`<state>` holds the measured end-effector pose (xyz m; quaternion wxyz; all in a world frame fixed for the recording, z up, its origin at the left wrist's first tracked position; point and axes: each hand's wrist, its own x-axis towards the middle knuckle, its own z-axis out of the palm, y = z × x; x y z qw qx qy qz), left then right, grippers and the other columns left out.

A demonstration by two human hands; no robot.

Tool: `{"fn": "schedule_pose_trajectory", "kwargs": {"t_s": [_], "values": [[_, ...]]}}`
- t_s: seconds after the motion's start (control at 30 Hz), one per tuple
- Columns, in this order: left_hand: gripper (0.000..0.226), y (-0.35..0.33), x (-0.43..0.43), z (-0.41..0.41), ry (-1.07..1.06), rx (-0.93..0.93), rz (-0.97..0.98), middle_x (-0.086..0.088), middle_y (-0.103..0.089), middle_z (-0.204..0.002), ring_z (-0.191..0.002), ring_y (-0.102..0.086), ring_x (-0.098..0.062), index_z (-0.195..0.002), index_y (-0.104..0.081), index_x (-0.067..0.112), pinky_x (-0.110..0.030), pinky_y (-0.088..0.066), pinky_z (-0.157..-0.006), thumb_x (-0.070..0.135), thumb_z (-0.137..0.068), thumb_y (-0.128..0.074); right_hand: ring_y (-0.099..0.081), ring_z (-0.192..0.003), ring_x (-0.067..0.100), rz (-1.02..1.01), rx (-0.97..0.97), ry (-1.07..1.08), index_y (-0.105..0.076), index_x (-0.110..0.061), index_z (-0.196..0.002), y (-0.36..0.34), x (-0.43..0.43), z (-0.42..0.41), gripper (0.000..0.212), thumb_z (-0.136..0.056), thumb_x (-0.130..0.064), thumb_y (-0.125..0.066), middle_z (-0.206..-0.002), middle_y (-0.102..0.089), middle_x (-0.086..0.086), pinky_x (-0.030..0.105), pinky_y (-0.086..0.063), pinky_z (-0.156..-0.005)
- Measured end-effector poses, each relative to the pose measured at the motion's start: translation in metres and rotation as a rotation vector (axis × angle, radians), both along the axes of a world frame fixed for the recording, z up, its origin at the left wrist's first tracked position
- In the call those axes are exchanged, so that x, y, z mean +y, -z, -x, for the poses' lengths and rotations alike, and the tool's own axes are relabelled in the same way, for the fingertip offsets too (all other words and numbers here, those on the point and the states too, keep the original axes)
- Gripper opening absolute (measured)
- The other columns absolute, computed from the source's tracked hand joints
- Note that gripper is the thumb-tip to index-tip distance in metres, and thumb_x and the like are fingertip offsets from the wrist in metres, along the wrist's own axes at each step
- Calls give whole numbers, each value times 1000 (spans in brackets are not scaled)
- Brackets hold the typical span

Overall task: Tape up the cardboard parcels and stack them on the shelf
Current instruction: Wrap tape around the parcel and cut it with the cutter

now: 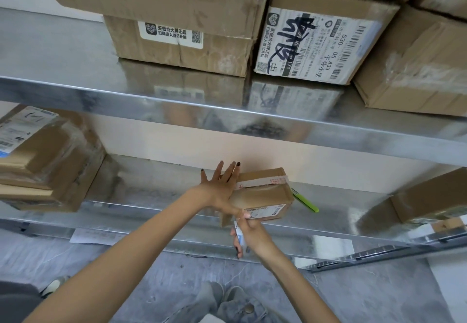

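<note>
One taped parcel (262,196) sits on the lower shelf (151,191), where the flat, spread-fingered left hand (219,191) should brace its side while the right hand (254,234), curled round a white-and-blue tool (239,234), works the front.

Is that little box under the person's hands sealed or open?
Shut: the small cardboard parcel has its flaps flat, and a strip of white printed tape runs across its top seam.
</note>
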<state>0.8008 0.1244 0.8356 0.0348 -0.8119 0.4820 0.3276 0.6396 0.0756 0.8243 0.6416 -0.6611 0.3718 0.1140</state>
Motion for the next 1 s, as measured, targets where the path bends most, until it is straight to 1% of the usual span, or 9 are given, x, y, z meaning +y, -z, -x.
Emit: {"fn": "schedule_pose_trajectory", "kwargs": {"t_s": [0.1,0.2,0.33,0.4,0.47,0.57,0.7,0.83,1.0], "values": [[132,-3,1,2,-22,26,38,2,22,-159,-147,13,-27,-146,30,18,-60,-8,-116,83,-68,-54,-56,-51,11,1,-74,-117,-59,-13,-85,-1,-6,10,35,-102,-29,-33,-54,-59,3,24,-42,-59],[124,-5,1,4,-21,30,139,-6,-8,-157,-138,-21,-33,-150,21,11,-44,-32,-109,75,-76,-55,-58,-68,2,31,-158,-243,-58,-15,-93,-5,-5,28,20,-100,-26,-43,-62,-62,-4,17,-39,-75],[115,-5,0,-15,-93,256,81,3,-15,-156,-116,-52,-22,-154,4,23,-31,-48,-88,88,-71,-42,-62,-79,5,90,-296,-168,-62,-16,-87,-18,-6,40,32,-101,-35,-40,-68,-67,0,13,-40,-81],[99,-3,1,-20,-109,287,139,-1,-29,-152,-120,-49,-21,-151,-18,23,-33,-44,-96,85,-77,-36,-61,-81,5,106,-371,-113,-61,-16,-87,-28,-8,39,36,-100,-39,-37,-67,-65,0,10,-39,-80],[77,-1,-2,-18,-109,198,190,-5,-41,-143,-127,-43,-27,-137,-40,12,-39,-36,-105,71,-89,-31,-60,-82,3,120,-400,-88,-61,-13,-89,-35,-5,34,36,-102,-32,-33,-66,-63,-1,6,-38,-80],[42,4,-8,-6,-206,204,323,-5,-60,-106,-100,-56,-25,-101,-51,12,-39,-44,-87,49,-101,-32,-60,-74,5,121,-422,-41,-61,-9,-85,-37,0,21,37,-104,-20,-30,-60,-62,0,8,-39,-82],[35,14,-7,-2,-393,198,543,1,-56,-79,-77,-52,-21,-81,-50,13,-35,-39,-71,38,-102,-36,-59,-57,12,51,-392,58,-62,-6,-75,-36,6,18,43,-103,-21,-32,-51,-59,5,11,-44,-70],[34,29,-8,3,-540,202,588,-3,-65,-87,-81,-58,-20,-86,-61,9,-35,-45,-78,32,-101,-41,-50,-37,17,13,-238,150,-62,-9,-56,-19,18,32,56,-102,-30,-36,-42,-54,8,27,-45,-53],[40,41,-16,10,-674,140,622,-10,-65,-81,-77,-60,-28,-72,-56,10,-41,-48,-74,35,-100,-42,-46,-29,16,78,-202,228,-60,-8,-52,-16,22,22,59,-102,-28,-37,-35,-50,6,21,-39,-40]]}}
